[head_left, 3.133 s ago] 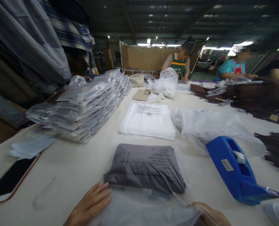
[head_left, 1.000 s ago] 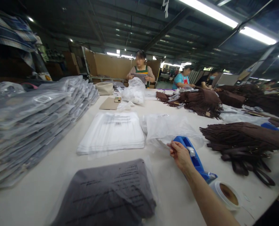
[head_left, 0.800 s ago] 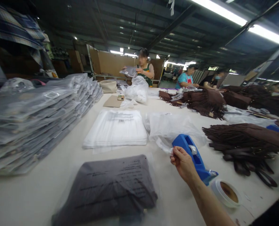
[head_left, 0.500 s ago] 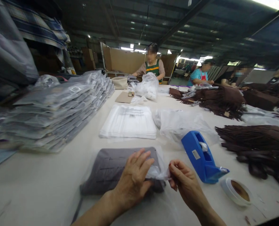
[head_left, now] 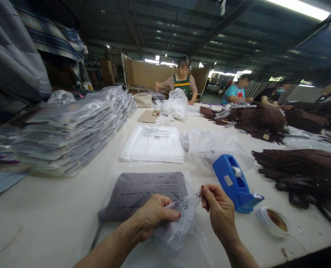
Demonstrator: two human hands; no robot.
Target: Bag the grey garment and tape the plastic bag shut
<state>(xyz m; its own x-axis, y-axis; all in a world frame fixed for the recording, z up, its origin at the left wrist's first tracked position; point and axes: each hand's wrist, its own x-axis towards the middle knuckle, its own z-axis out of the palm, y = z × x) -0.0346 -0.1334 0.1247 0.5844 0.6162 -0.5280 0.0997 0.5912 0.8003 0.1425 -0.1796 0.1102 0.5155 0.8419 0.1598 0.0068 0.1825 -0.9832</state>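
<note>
Right at the near edge of the table (head_left: 70,223), head view: both hands are pinched shut on the loose flap of a clear plastic bag (head_left: 179,223). The left hand (head_left: 151,216) grips the printed part from the left, and the right hand (head_left: 219,210) nips the flap's top corner between thumb and fingertip. Just beyond the grip, inside the same bag, lies a folded grey garment (head_left: 145,191), flat on the table.

I'd guess the film is thin, slick and floppy, and the cloth soft and light. So hold the flap near its edges and keep it taut, or it'll crumple. A blue tape dispenser (head_left: 234,182) sits just right of the right hand.
</note>
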